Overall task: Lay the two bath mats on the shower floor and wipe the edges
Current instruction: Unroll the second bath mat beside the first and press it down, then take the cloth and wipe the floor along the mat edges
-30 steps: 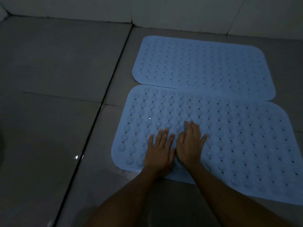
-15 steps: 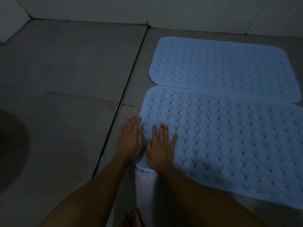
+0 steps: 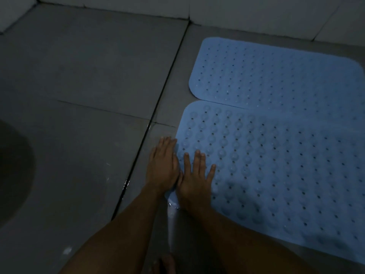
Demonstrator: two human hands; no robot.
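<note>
Mats both flat on grey tiled shower floor [image 3: 88, 76], no container in sight. Far blue mat [image 3: 276, 76] lies near wall [image 3: 237, 10]; near blue mat [image 3: 276, 165] lies just in front, its far edge touching or slightly overlapping far mat. Left hand [image 3: 163, 167] flat, fingers straight and together, on floor against near mat's left edge. Right hand [image 3: 194, 177] flat on near mat's left end, fingers slightly spread, pressing down. Hands side by side, touching. Wet streak [image 3: 172, 224] on tile below mat corner. Toes [image 3: 166, 264] at bottom edge.

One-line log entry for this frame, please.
mats: both flat on floor | left hand: flat at near mat edge | right hand: flat on mat | far mat: untouched
</note>
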